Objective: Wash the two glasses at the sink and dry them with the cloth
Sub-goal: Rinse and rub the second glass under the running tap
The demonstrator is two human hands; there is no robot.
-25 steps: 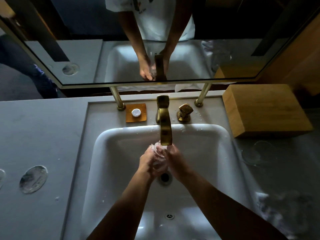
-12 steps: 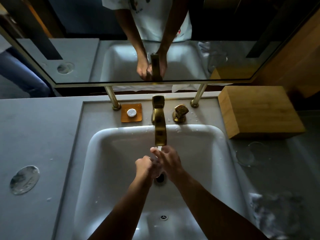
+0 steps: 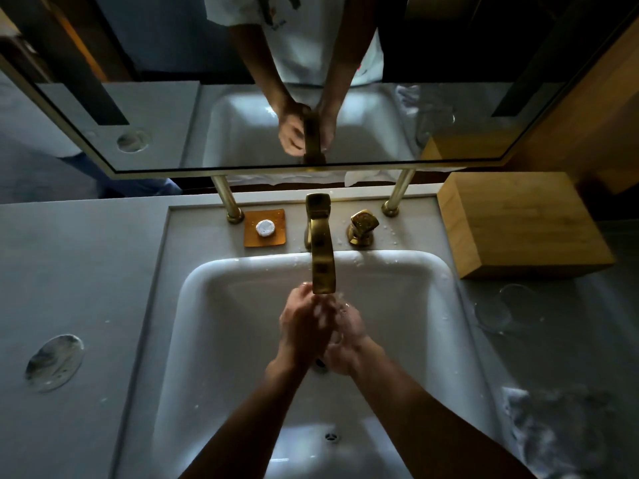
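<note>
Over the white sink (image 3: 193,292), my left hand (image 3: 299,326) and my right hand (image 3: 347,344) are pressed together just below the spout of the gold faucet (image 3: 323,264). Between them is a clear glass (image 3: 341,310); only a bit of its rim shows by my right fingers, the rest is hidden by my hands. Water splashes around the fingers. A second clear glass (image 3: 498,307) lies on the grey counter to the right of the sink. A crumpled white cloth (image 3: 556,437) sits at the counter's near right.
A wooden box (image 3: 518,219) stands at the back right. A gold tap handle (image 3: 361,226) and an orange soap dish (image 3: 265,228) with a white soap flank the faucet. A round glass disc (image 3: 54,362) lies on the left counter. A mirror (image 3: 155,133) runs behind.
My hands have shifted around the glass under the spout: the left hand has risen to the faucet tip and now covers most of the glass, while the right has dropped lower.
</note>
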